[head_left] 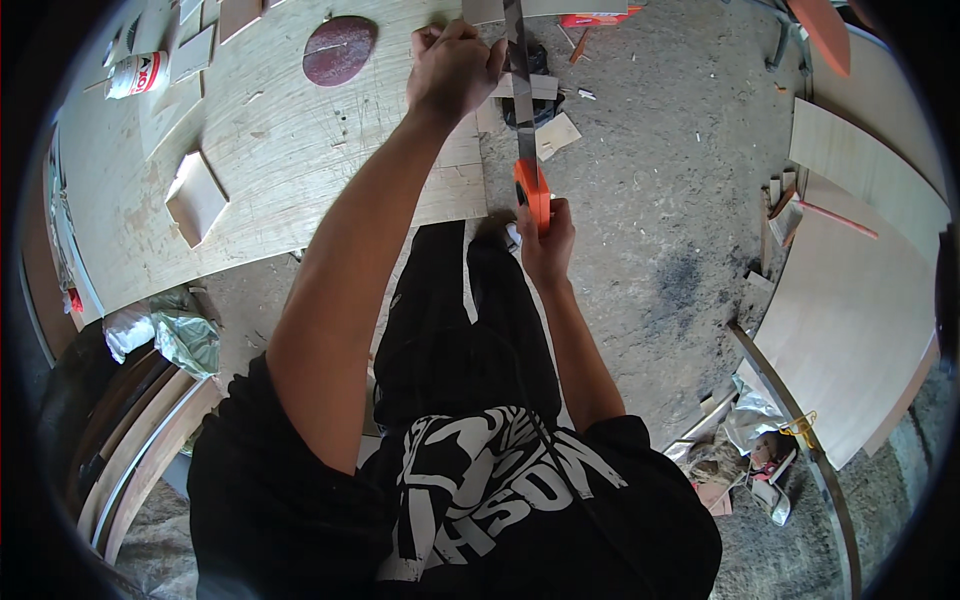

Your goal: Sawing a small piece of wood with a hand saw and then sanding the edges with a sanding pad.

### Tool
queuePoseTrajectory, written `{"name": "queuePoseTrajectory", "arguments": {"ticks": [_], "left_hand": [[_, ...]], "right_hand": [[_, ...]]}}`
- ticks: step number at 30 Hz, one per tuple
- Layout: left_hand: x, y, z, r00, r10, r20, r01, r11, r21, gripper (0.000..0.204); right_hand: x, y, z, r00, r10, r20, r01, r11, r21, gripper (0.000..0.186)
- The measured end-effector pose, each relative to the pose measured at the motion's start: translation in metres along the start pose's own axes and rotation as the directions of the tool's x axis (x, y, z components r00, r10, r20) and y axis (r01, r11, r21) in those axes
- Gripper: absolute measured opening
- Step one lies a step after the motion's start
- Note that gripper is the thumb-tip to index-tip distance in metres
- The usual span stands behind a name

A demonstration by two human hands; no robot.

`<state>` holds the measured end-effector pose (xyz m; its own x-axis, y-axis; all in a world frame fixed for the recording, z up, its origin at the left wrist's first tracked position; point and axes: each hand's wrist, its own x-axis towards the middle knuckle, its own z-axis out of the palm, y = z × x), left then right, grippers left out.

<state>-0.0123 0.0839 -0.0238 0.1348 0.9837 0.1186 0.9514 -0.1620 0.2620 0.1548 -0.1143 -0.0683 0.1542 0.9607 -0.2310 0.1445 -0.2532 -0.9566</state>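
Floor: rough grey concrete, dusty, with a dark smudge to the right of the person's legs.
Table: pale, scratched wooden top, bearing a dark red disc and, farther left, small wooden pieces.
Right hand: closed around the orange handle of a handsaw, just beyond the table's right edge.
Left hand: fingers curled, over the table's far right part, knuckles near the blade; so close to the rim of the view, I cannot tell whether it grips something or only presses down.
Knuckle risk: the blade could skip sideways into the left hand, most likely if it twists or is pushed too hard.
Board risk: the pale board at the upper edge could shift or chatter if the left hand's pressure is too light.
Underfoot risk: the wood scraps on the floor could roll or slide under a shoe and spoil the stance.
Blade: long, narrow, dark grey with lighter patches, pointing away from the person and passing across the board in this view.
Handle: bright orange, with a dark opening on its left side.
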Motion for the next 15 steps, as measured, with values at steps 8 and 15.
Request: {"name": "queuePoseTrajectory", "arguments": {"ticks": [8,15], "left_hand": [[-0.001,-0.001,0.002,0.999,-0.009,-0.041,0.008,1.000,-0.028,0.040],[0.001,-0.001,0.000,0.999,-0.031,0.039,0.031,1.000,0.006,0.050]], "right_hand": [[-0.002,-0.014,0.008,0.986,-0.148,0.075,0.158,0.978,-0.136,0.022],[-0.001,-0.022,0.017,0.996,0.018,-0.091,-0.029,0.992,-0.121,0.032]]}}
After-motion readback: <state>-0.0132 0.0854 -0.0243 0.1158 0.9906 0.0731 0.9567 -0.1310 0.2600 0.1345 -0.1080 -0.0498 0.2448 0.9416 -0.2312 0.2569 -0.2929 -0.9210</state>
